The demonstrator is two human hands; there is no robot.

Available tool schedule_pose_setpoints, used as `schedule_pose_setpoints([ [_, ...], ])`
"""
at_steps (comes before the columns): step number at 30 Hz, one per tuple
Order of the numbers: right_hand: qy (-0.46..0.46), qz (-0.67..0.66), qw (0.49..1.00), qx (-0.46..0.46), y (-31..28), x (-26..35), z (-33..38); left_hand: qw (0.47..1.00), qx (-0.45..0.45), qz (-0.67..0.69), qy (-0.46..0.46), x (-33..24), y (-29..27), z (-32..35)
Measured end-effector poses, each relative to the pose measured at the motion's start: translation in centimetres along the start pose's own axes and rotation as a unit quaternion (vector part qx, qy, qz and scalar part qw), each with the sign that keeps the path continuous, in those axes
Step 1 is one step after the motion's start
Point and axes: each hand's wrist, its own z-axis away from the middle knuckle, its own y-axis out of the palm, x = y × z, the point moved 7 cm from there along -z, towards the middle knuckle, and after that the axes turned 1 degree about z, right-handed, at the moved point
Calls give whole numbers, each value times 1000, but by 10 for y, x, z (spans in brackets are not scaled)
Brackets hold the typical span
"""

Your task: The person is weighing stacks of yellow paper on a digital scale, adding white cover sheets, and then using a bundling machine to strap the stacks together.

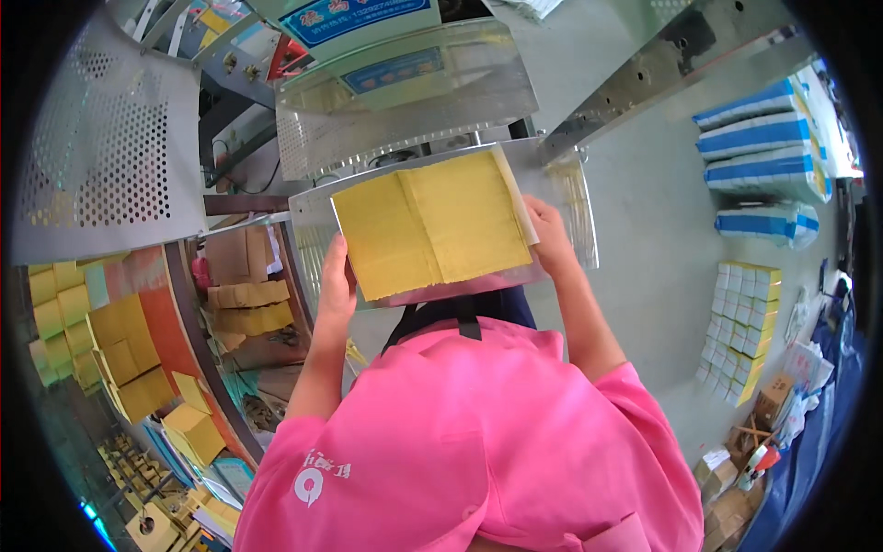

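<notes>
Between my hands is a stack of yellow paper [478,216], with a crease or seam running across its middle and a paler edge on the right. My left hand [338,281] grips its left edge, thumb along the side. At the right edge, my right hand [549,235] has its fingers closed round the paper. The stack lies over a shiny metal table [578,202] right in front of my body and hides much of it. Just beyond is a machine's sheet-metal cover [405,101]. Whether the paper rests on the metal, I cannot tell.
A perforated metal panel [110,138] and a steel beam [662,64] flank the machine. Yellow paper stacks [133,354] lie at the left beside a red-edged board [161,304]. On the right floor are blue-and-white wrapped bundles [759,147], bundled yellow-edged packs [739,327] and cardboard boxes [775,400].
</notes>
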Motion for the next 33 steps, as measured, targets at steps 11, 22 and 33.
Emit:
schedule_pose_setpoints([
  [11, 21, -48, 989, 142, -1, 34, 9, 1000, 11, -18, -16, -3, 5, 2],
  [22, 1, -54, 982, 179, 4, 34, 9, 997, -42, 9, -71, -12, 7, -1],
  [33, -17, -40, 991, 129, 21, 39, -6, 966, -82, -224, -102, 12, -15, -44],
])
